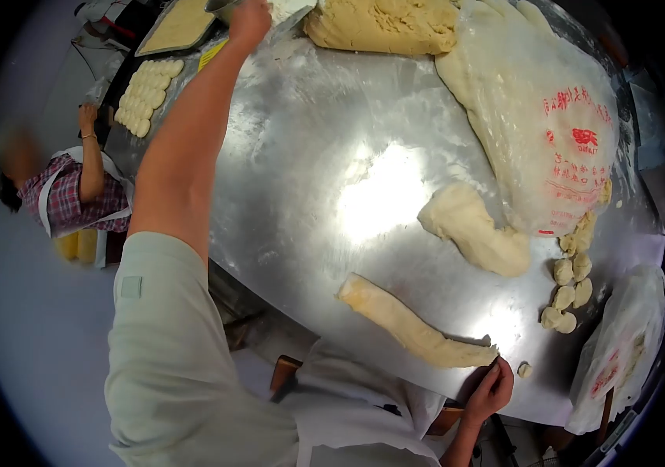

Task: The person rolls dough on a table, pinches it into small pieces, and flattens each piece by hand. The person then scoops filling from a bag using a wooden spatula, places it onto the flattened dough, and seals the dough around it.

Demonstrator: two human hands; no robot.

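My left hand (250,25) is stretched far out to the top edge. Its fingers are closed beside a metal bowl or scoop (224,8) and some white flour (290,8); what they hold is hidden. My right hand (493,389) is curled closed at the near table edge, by the torn end of a long dough roll (402,319). Whether anything is between its fingers I cannot make out. A small dough piece (525,370) lies just right of it. Farther back sits a thicker, folded lump of dough (476,231).
On the metal table (293,156) are a yellowish block (379,25), dough under a printed plastic bag (535,117), and several dough pieces (564,296). Rows of white pieces (146,93) lie far left near a tray (177,27). Another plastic bag (621,342) hangs right. A person (79,187) stands left.
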